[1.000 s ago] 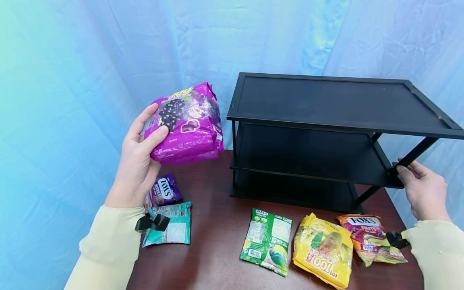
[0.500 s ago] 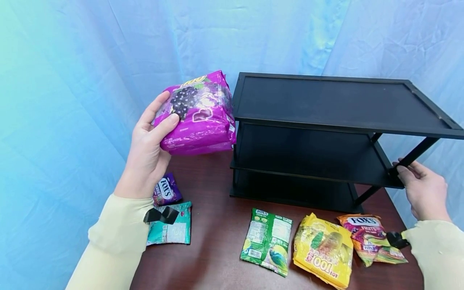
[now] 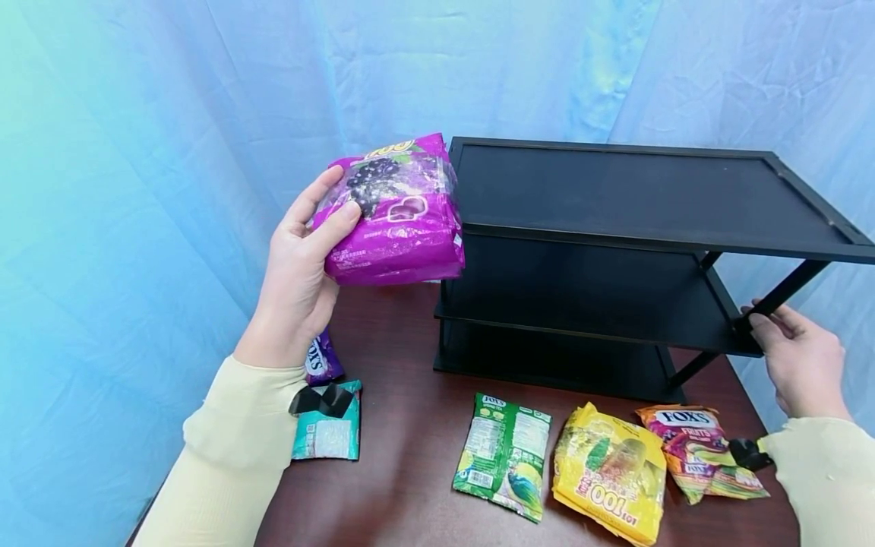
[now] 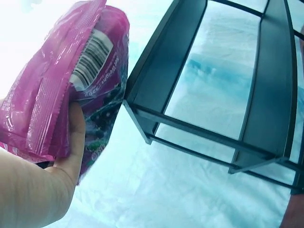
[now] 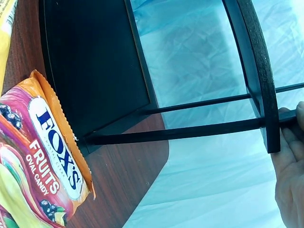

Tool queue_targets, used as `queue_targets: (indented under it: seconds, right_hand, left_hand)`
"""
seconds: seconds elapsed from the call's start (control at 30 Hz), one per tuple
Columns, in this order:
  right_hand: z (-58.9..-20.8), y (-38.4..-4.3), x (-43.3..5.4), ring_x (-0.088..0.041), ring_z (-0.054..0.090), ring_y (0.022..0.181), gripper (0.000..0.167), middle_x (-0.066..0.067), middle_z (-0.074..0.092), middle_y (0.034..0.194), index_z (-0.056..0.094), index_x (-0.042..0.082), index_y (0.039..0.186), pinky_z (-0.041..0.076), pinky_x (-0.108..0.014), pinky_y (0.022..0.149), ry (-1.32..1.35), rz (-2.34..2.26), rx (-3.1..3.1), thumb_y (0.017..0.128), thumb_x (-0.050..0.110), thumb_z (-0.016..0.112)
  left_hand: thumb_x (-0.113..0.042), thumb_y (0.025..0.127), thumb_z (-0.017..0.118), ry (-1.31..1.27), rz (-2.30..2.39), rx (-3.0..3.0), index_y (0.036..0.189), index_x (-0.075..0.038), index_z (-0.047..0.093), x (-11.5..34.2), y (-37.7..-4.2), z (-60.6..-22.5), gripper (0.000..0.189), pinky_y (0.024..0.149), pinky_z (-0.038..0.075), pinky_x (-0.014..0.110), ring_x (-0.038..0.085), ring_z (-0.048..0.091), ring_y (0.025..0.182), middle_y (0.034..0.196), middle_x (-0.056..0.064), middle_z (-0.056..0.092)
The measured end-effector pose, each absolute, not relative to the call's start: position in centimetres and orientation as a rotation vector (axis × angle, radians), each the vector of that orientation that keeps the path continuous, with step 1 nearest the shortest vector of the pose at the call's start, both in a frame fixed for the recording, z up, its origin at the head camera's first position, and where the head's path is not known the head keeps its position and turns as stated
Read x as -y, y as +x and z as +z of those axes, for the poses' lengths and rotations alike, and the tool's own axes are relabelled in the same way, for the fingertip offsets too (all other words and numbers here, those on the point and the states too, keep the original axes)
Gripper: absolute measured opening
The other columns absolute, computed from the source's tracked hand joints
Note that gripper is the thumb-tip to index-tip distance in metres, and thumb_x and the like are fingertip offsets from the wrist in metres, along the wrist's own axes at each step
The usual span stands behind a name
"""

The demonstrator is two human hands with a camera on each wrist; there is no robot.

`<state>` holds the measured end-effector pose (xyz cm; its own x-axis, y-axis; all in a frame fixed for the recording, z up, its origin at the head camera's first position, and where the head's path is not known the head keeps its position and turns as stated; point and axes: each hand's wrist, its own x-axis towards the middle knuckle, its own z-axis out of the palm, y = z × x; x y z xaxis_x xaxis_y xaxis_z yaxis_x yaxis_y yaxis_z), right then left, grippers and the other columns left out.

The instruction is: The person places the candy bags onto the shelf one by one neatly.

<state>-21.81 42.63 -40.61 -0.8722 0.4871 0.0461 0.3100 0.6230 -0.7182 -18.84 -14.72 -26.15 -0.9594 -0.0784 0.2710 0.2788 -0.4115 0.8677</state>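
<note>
A purple candy bag (image 3: 403,220) with blackberries printed on it is held up in my left hand (image 3: 297,262), thumb on the front and fingers along its side. In the left wrist view the bag (image 4: 52,80) shows its seam and a barcode. The bag is in the air at the left end of a black three-tier shelf (image 3: 601,289), overlapping the top tier's corner in the head view; whether they touch I cannot tell. My right hand (image 3: 803,353) grips the shelf's right post near the middle tier; some of its fingers are hidden behind the post.
On the brown table (image 3: 396,486) before the shelf lie a green candy bag (image 3: 502,456), a yellow bag (image 3: 608,475) and an orange fruit candy bag (image 3: 700,452). A teal bag (image 3: 335,429) and a purple Fox's bag (image 3: 324,361) lie left, partly behind my left arm. Blue curtain hangs behind.
My left hand has carried the purple candy bag to the right and slightly up, toward the shelf's left end. My right hand and the shelf have stayed in place.
</note>
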Motion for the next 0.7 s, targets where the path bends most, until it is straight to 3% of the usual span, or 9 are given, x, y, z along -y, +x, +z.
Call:
queue_targets:
  seconds: [0.7]
  right_hand:
    - [-40.46,-21.75,-42.83,-0.044,0.041,0.143,0.056,-0.021,0.045,0.155,0.039,0.015,0.158,0.034,-0.062,0.114,-0.668,1.115,2.597,0.110,0.044,0.034]
  left_hand:
    - [-0.015,0.101,0.063,-0.515,-2.556,1.490,0.156,-0.028,0.041,14.63,-18.52,-27.03,0.061,0.092,0.058,0.033,0.030,0.055,0.129,0.158,0.008,0.038]
